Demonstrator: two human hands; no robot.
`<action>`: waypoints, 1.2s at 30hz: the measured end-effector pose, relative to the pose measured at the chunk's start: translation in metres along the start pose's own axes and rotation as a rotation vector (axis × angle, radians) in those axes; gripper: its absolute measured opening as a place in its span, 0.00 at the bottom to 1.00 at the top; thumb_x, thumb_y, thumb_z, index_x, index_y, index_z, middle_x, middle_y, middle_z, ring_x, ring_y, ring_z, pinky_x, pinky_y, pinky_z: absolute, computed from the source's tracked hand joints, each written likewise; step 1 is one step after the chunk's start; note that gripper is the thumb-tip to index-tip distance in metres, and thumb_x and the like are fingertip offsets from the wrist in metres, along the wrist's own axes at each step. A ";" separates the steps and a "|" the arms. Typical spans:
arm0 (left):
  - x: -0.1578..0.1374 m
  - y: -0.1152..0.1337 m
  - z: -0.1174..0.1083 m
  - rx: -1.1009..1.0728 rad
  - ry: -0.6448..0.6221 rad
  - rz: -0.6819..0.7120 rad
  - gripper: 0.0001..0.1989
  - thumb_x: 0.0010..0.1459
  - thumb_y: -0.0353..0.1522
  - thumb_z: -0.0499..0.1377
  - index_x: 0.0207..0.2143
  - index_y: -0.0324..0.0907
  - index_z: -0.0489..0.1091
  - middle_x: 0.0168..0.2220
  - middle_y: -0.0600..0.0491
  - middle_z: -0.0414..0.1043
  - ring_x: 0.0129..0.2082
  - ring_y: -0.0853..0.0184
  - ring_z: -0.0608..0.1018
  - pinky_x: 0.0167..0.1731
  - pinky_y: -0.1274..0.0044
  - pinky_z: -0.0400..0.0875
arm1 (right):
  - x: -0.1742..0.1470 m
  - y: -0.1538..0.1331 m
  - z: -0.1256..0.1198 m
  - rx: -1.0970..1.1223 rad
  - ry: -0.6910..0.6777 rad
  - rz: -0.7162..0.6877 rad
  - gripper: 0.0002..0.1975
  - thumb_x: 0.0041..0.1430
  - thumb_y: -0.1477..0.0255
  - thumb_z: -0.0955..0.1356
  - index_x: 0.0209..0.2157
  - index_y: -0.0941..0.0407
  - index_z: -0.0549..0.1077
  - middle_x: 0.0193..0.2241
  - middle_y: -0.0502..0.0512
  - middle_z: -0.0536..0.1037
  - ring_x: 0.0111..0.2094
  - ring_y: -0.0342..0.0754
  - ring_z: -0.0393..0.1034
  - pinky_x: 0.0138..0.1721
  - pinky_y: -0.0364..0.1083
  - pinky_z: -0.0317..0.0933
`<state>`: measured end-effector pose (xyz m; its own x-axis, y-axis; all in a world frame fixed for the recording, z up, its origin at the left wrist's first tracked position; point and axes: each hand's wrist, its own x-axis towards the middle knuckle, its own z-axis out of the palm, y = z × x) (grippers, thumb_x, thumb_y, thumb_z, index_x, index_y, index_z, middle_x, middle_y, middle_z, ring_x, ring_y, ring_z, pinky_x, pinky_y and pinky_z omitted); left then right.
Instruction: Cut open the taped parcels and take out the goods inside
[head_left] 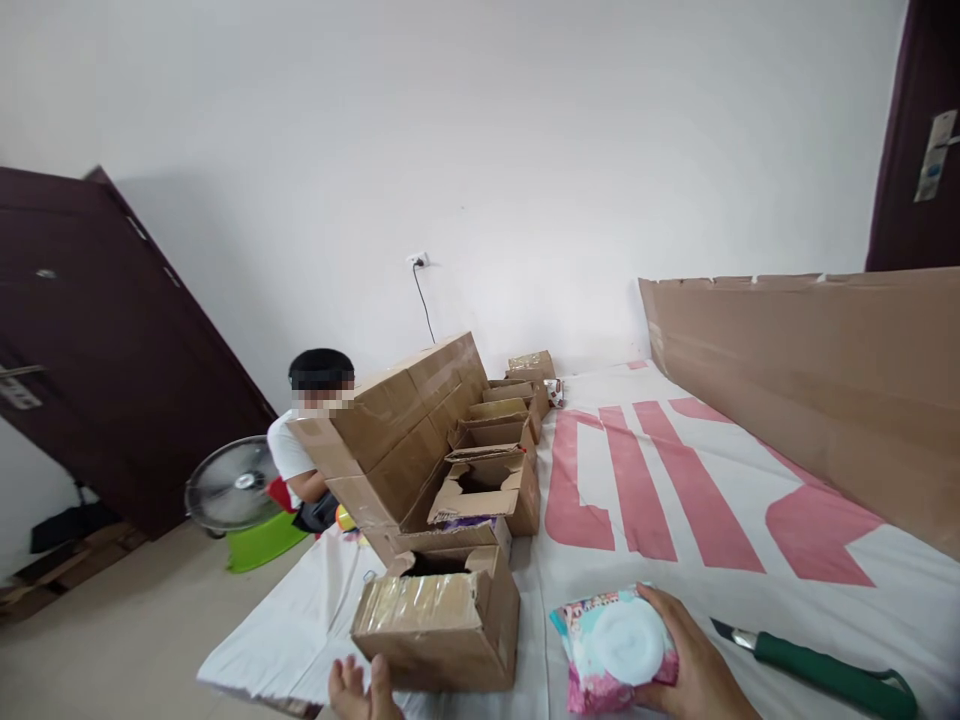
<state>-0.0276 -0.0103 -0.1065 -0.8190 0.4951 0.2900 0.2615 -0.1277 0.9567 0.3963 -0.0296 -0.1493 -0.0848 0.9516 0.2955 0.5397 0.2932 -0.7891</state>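
Kinda looks like a makeshift workroom, tbh. White walls (480,140), dark doors (112,340), electric fan (229,495), and cardboard boxes (480,507) lined up along a sheet-covered worktop (592,570).

1 pink-and-blue packet (589,655), round white lid (631,640) up, in right hand (696,655).

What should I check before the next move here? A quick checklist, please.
1. Right hand has a grip on the pack: ok, fingers and thumb are at its side.
2. Pack lifted clear of the cloth: cannot tell from this angle.
3. Left hand free: ok, it is open beside the near box, with nothing visible in it.
4. Knife safe: not ok, its blade is bare and points toward the right hand.
5. Inside of the near box: cannot tell, it is mostly hidden and dark.
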 end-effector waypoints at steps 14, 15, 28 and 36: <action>-0.059 -0.006 0.037 0.161 -0.320 -0.037 0.37 0.49 0.52 0.57 0.55 0.40 0.55 0.52 0.40 0.64 0.49 0.52 0.73 0.50 0.59 0.68 | 0.001 -0.017 -0.015 0.121 -0.064 -0.022 0.43 0.36 0.59 0.78 0.55 0.54 0.66 0.56 0.65 0.67 0.57 0.64 0.62 0.58 0.56 0.56; -0.059 -0.006 0.037 0.161 -0.322 -0.038 0.37 0.49 0.52 0.57 0.56 0.40 0.55 0.52 0.40 0.64 0.49 0.52 0.73 0.50 0.60 0.68 | 0.000 -0.019 -0.015 0.132 -0.076 -0.023 0.43 0.35 0.59 0.78 0.55 0.53 0.66 0.55 0.65 0.67 0.57 0.64 0.62 0.57 0.56 0.57; -0.066 0.002 0.036 0.158 -0.369 0.010 0.33 0.50 0.48 0.58 0.54 0.40 0.58 0.50 0.41 0.68 0.47 0.55 0.75 0.47 0.63 0.70 | -0.002 -0.073 0.053 0.210 -0.168 -0.062 0.34 0.39 0.71 0.75 0.52 0.53 0.67 0.49 0.61 0.70 0.53 0.61 0.66 0.53 0.54 0.62; -0.064 -0.004 0.032 0.081 -0.370 0.006 0.26 0.55 0.48 0.54 0.49 0.40 0.63 0.44 0.44 0.72 0.43 0.58 0.76 0.43 0.66 0.71 | 0.005 -0.068 0.089 0.289 -0.104 -0.110 0.47 0.42 0.57 0.76 0.60 0.55 0.56 0.57 0.69 0.64 0.58 0.67 0.60 0.57 0.61 0.57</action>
<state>0.0401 -0.0139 -0.1295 -0.5811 0.7737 0.2524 0.3175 -0.0700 0.9457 0.2848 -0.0366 -0.1421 -0.2223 0.9128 0.3427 0.2639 0.3947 -0.8801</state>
